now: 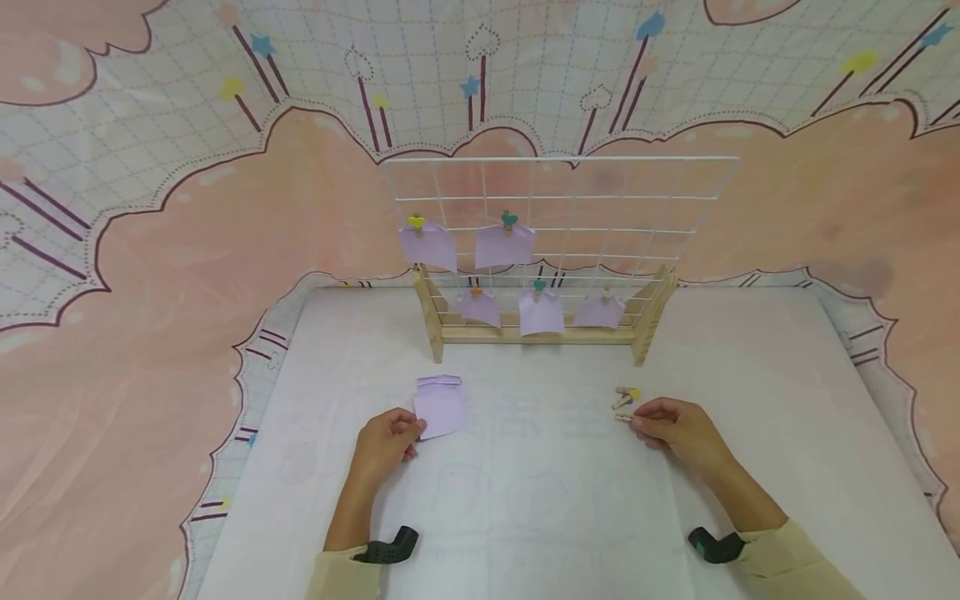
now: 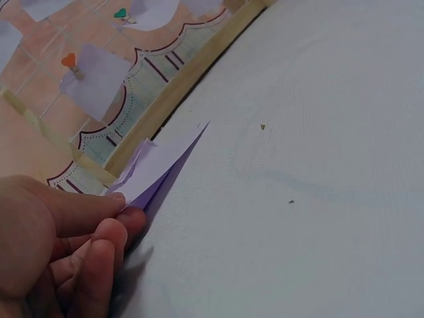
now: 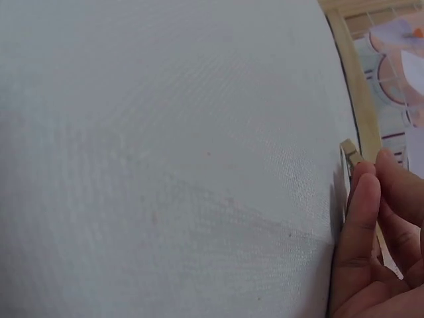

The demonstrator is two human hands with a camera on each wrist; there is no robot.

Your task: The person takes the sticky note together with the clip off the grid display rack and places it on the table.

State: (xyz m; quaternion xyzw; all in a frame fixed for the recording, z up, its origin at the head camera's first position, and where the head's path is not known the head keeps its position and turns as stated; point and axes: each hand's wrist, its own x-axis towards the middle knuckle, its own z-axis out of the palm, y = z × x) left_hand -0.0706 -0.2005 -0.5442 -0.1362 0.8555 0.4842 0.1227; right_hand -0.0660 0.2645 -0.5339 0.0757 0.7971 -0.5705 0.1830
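Note:
In the head view my left hand (image 1: pixel 382 442) pinches a corner of a purple sticky note (image 1: pixel 442 410) at the left of the white table. The left wrist view shows the paper (image 2: pixel 162 165) between thumb and forefinger, with its far edge raised off the table. On the right, my right hand (image 1: pixel 686 437) pinches a small wooden clothespin (image 3: pixel 351 151) by one end, close to the tabletop. Several more mini clothespins (image 1: pixel 624 391) lie just beyond those fingertips, one with a yellow top. Part of the held clothespin is hidden by the fingers.
At the back stands a white wire grid (image 1: pixel 555 197) in a wooden stand (image 1: pixel 540 336). Several purple notes (image 1: pixel 505 247) hang on it from clothespins with coloured tops, some heart-shaped. A patterned cloth (image 1: pixel 225 208) hangs behind the table (image 1: pixel 525 517). Both wrists wear black devices (image 1: pixel 393 546).

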